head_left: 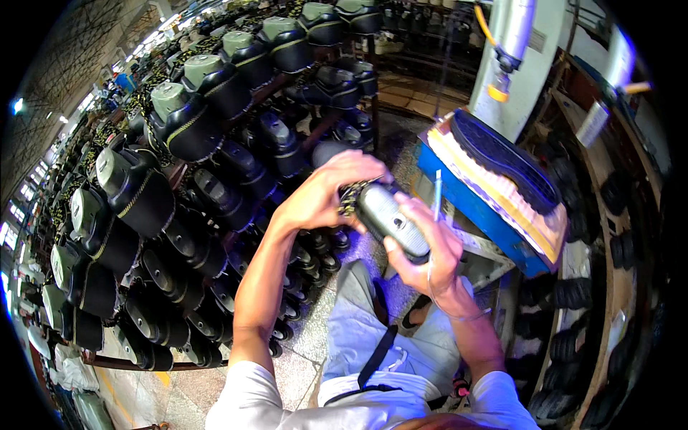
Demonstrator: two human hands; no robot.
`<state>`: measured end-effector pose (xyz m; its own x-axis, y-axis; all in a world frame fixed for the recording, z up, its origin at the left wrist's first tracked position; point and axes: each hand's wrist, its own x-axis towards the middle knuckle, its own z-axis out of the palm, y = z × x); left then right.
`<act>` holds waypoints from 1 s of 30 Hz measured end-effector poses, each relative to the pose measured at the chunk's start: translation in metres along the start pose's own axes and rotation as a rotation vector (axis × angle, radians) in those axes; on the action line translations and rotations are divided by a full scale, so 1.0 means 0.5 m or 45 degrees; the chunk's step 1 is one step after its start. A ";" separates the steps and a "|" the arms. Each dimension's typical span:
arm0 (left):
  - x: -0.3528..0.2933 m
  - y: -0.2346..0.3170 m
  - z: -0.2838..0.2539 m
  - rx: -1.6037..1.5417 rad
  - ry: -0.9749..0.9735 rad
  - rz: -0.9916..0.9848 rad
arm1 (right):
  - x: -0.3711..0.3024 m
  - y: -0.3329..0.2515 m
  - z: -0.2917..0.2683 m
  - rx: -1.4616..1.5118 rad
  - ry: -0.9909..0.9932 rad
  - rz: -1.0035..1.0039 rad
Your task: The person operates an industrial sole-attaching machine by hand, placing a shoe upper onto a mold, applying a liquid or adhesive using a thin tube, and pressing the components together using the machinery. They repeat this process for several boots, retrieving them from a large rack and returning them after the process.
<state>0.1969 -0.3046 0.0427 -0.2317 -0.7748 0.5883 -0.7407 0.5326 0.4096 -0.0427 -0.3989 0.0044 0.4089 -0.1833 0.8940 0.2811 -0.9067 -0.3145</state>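
In front of my body I hold a black shoe upper on a grey shoe last (387, 213), tilted with the last's flat top turned up toward me. My left hand (331, 185) is closed round one end of it, beside the black-and-yellow laces. Around the other end my right hand (435, 247) is wrapped, thumb and fingers on opposite sides. To the right, a black shoe sole (505, 163) rests on a cream padded block (494, 188) over a blue box-like stand (466, 204). The underside of the upper is hidden.
On my left stands a tall rack filled with rows of lasted black shoes (188, 122). Shelves (615, 315) with stacked black soles (570, 294) line the right side. A metal cylinder with an orange fitting (497, 92) hangs above the stand, near a pale post (539, 72).
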 end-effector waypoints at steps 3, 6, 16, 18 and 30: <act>0.029 -0.032 -0.048 0.372 0.316 -0.132 | 0.061 0.078 0.127 0.187 0.402 0.412; -0.017 -0.096 -0.033 0.955 0.726 -0.576 | 0.151 0.205 0.276 0.314 0.467 0.586; -0.073 -0.236 -0.020 1.192 1.012 -0.809 | 0.245 0.369 0.573 0.674 0.302 0.518; -0.055 -0.237 -0.002 1.148 1.031 -0.779 | 0.261 0.555 0.552 0.688 0.896 0.424; -0.052 -0.239 0.004 1.097 0.977 -0.785 | 0.347 0.773 0.512 -0.040 0.110 0.923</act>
<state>0.2900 -0.3490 -0.0228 0.4928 -0.2684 0.8277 -0.8247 -0.4473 0.3460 0.3592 -0.6840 -0.0436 0.4126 -0.7700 0.4866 -0.0603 -0.5561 -0.8289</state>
